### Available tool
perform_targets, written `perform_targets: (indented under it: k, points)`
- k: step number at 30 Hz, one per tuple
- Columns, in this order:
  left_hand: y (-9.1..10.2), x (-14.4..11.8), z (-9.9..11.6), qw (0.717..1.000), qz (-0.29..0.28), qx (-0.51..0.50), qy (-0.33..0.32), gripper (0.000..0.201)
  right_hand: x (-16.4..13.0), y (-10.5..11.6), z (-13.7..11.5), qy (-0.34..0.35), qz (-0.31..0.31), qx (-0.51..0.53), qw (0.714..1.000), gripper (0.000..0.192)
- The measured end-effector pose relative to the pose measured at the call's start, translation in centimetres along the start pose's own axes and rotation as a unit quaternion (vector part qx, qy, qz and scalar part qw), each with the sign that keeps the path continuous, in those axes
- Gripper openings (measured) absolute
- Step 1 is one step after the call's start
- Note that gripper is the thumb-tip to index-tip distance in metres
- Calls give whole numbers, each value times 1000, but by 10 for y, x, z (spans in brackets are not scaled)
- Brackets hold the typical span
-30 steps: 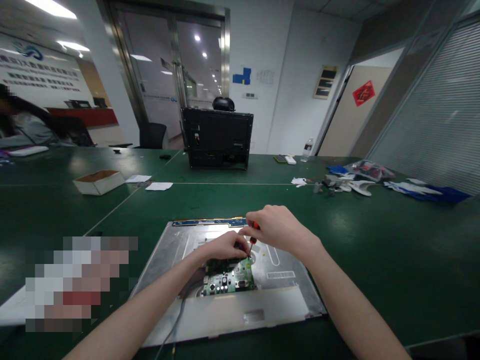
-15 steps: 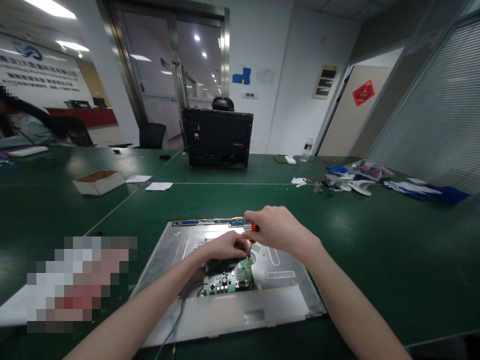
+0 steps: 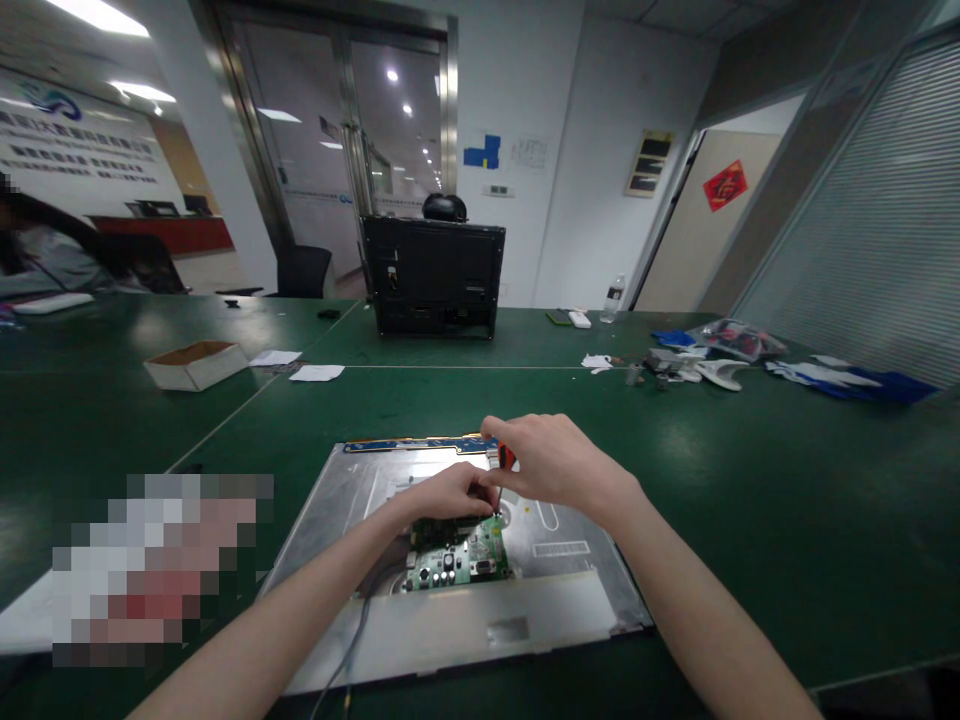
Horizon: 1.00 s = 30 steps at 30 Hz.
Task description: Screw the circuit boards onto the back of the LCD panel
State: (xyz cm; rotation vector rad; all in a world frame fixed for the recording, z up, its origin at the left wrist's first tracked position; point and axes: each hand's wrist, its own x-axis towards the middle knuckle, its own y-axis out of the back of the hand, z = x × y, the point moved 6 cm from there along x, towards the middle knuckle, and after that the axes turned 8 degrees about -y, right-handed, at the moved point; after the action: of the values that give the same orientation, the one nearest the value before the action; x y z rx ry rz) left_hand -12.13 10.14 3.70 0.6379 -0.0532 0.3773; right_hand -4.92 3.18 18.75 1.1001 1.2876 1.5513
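A silver metal display panel [image 3: 570, 600] lies flat on the table in front of me, with a green circuit board [image 3: 461, 562] on its middle. My right hand [image 3: 555, 458] is closed around the red and black handle of a screwdriver [image 3: 506, 457]. Its thin shaft points down to the board's upper right corner. Beside that tip, my left hand [image 3: 450, 490] rests over the board's upper edge with fingers pinched together; whatever they hold is hidden. A blue strip board [image 3: 412, 445] runs along the panel's far edge.
On the green table [image 3: 750, 520] a black monitor casing [image 3: 435, 275] stands upright at the back. An open box [image 3: 196, 366] and papers are at left; bags and loose parts [image 3: 675, 362] lie at right. A grey cable [image 3: 358, 630] hangs over the panel's near edge.
My right hand has turned slightly and shifted a little left with the screwdriver, its tip still at the board's corner. The left hand looks unchanged.
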Motion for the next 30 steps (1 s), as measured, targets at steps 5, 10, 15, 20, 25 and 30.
perform_targets:
  k: [5,10,15,20,25,30]
  points:
    - [-1,0,0,1000,5,-3,29,12,4,-5,4,-17,-4,-18,1000,23]
    - [-1,0,1,999,3,1,42,11,0,0,-4,27,-4,13,1000,20]
    - [0,0,2,999,13,14,47,12,-4,2,-9,49,-14,31,998,19]
    - [1,0,2,999,21,-2,42,10,1,-2,0,-3,-17,-8,1000,20]
    - [0,-1,-3,998,24,-4,60,9,0,-1,-3,20,-17,-8,1000,16]
    - [0,-1,-6,998,24,0,64,8,-4,4,-8,56,-15,20,998,17]
